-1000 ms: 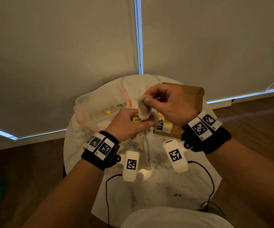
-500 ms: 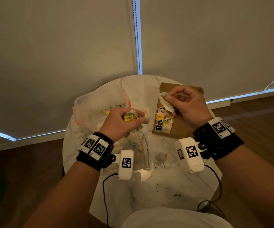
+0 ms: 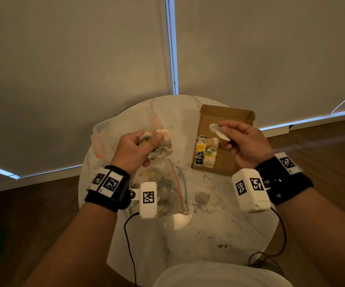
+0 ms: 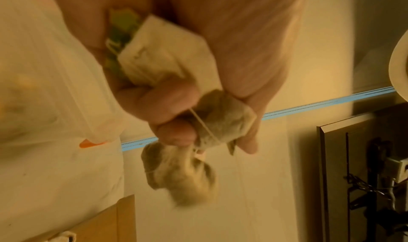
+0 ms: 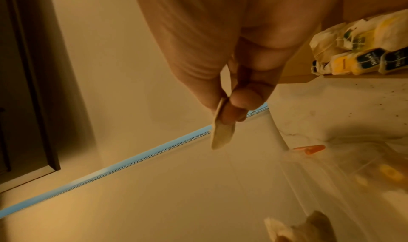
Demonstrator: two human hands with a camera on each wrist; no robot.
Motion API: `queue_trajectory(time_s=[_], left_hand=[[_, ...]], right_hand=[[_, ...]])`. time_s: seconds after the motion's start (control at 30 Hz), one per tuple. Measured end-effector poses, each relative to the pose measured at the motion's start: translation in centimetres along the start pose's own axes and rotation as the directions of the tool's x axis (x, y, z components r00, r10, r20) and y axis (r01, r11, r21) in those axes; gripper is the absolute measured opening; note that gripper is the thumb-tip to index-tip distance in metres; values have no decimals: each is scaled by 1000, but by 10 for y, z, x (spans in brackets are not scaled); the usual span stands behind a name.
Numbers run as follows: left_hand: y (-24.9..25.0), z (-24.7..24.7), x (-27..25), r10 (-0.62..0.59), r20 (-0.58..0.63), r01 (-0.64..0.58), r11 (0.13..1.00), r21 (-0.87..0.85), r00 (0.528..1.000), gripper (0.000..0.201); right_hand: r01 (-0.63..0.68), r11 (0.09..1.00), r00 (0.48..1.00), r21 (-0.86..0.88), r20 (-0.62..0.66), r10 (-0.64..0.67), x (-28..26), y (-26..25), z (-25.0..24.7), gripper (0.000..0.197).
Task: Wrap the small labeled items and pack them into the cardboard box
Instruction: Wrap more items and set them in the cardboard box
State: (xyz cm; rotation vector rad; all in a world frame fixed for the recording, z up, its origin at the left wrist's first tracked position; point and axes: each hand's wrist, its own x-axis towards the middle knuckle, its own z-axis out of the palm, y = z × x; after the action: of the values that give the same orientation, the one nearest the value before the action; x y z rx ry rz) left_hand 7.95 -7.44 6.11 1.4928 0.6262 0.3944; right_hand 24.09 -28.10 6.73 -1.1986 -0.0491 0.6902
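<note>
Above cardboard box [image 3: 225, 141], right hand [image 3: 244, 143] pinches one tea bag [image 3: 219, 132]; left of box, left hand [image 3: 136, 150] clutches a tangled bunch [image 4: 176, 88], perhaps three. Light, soft, tearable; grip by paper edge.

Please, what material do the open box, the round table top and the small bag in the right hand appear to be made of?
Box: plain brown cardboard, matte, with folded flaps. Table top: looks like white marble or an imitation, smooth and grey-veined. Small bag, pinched by the right hand: thin, slightly translucent paper, probably filter paper.
</note>
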Motion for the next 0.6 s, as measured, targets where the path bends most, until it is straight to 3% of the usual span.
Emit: queue_trajectory(time_s=[0.07, 0.23, 0.3, 0.43, 0.6], left_hand=[[1, -3, 2, 4, -33, -3, 999, 33, 999, 17], [8, -6, -1, 14, -56, -17, 999, -47, 998, 40], [9, -8, -1, 23, -86, -27, 999, -47, 996, 34], [7, -8, 2, 64, -131, -54, 995, 81, 989, 4], [5, 0, 3, 148, -173, -115, 976, 185, 974, 7]], right_hand=[[-2, 1000, 1000, -11, 1, 3, 1, 4, -1, 11], [-33, 998, 999, -45, 0, 33, 2, 11, -4, 12], [-63, 997, 998, -34, 7, 64, 1, 11, -4, 16], [-109, 994, 987, -1, 120, 108, -3, 14, -1, 39], [-24, 994, 967, -107, 250, 50, -7, 25, 5, 39]])
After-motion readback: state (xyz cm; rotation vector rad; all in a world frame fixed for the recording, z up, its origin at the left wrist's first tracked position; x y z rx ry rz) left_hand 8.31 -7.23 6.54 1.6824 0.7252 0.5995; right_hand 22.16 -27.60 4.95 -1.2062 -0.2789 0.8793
